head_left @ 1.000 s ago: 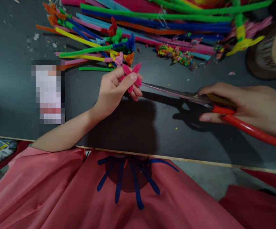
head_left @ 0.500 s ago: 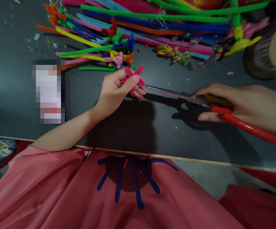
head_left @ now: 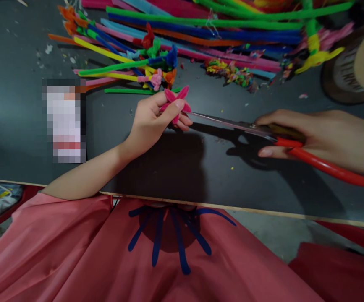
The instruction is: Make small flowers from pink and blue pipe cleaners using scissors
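A pink pipe-cleaner flower (head_left: pixel 182 93) with several pointed petals is pinched between the thumb and fingers of my left hand (head_left: pixel 152 119), above the dark table. My right hand (head_left: pixel 323 130) grips a pair of scissors (head_left: pixel 329 165) by its red handles. The long metal blades look closed or nearly so and point left. Their tips reach the flower's right petal; whether they touch it I cannot tell. My fingers hide part of the flower.
Pipe cleaners (head_left: pixel 200 25) in many colours lie across the back of the table (head_left: pixel 232 184). Finished pipe-cleaner flowers (head_left: pixel 166 58) sit at back left, near colourful clippings (head_left: pixel 229 73). A blurred-out phone-like object (head_left: pixel 65 126) lies left, a round brown container (head_left: pixel 345 75) at back right.
My right hand and the scissor handles have shifted very slightly up and left. My left hand and the flower have hardly moved.
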Demonstrator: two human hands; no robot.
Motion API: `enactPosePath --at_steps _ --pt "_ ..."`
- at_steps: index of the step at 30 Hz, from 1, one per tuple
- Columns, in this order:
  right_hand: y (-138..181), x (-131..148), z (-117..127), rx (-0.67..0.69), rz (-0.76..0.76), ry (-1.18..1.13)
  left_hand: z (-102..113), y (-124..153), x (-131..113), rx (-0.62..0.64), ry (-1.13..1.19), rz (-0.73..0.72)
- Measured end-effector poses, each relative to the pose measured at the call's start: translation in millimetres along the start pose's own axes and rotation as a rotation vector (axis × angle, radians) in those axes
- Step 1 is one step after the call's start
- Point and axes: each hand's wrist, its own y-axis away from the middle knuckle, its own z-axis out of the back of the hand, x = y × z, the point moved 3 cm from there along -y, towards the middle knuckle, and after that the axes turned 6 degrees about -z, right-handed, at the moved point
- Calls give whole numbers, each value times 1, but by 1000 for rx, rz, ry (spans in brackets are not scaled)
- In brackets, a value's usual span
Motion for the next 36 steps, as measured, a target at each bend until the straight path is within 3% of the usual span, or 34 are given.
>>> enactPosePath --at_steps 9,15,21,29,34,36 --pt "-1 2 0 -23 16 -3 -1 0 1 16 23 -12" --pt "1 -3 -3 -76 177 -3 -1 1 -1 -17 15 24" --pt "8 -12 -2 -220 302 101 1 0 -1 -19 72 27" --pt "9 -27 -3 -495 83 363 1 -1 -1 -32 151 -8" --pt "7 -14 -12 -252 -67 352 2 -1 -2 -70 204 -75" --pt "7 -11 -13 -216 -92 358 3 -1 -2 -82 200 -95"
